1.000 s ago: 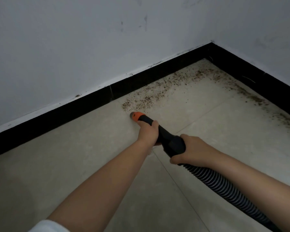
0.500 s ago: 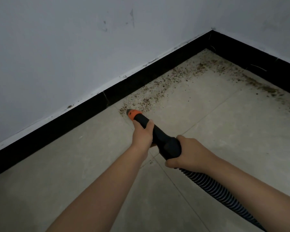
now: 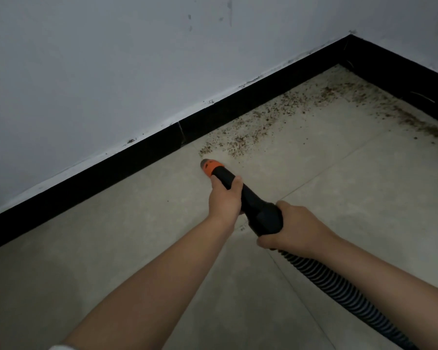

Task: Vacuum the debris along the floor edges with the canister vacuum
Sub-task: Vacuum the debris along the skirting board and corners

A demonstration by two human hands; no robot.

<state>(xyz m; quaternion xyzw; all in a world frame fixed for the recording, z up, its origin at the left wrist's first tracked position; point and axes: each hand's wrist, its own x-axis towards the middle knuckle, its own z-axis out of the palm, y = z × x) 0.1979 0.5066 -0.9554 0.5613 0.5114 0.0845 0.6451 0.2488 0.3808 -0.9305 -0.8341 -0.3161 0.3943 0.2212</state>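
The vacuum's black hose handle point(image 3: 259, 210) ends in an orange nozzle tip point(image 3: 210, 166) that points at the floor a short way from the black skirting. My left hand point(image 3: 224, 198) grips the handle just behind the orange tip. My right hand point(image 3: 293, 227) grips its thick rear end, where the ribbed hose point(image 3: 344, 296) runs off to the lower right. Brown debris point(image 3: 258, 127) lies scattered along the skirting, beginning just beyond the tip and reaching the corner. The canister is out of view.
White walls meet in a corner at the upper right above the black skirting point(image 3: 127, 160). More debris point(image 3: 420, 125) lines the right-hand wall's edge. The beige tiled floor point(image 3: 111, 248) left of the nozzle shows no crumbs.
The nozzle tip has stayed at the near end of the debris strip, which looks a little shorter there. My view has shifted slightly; both hands keep their grip.
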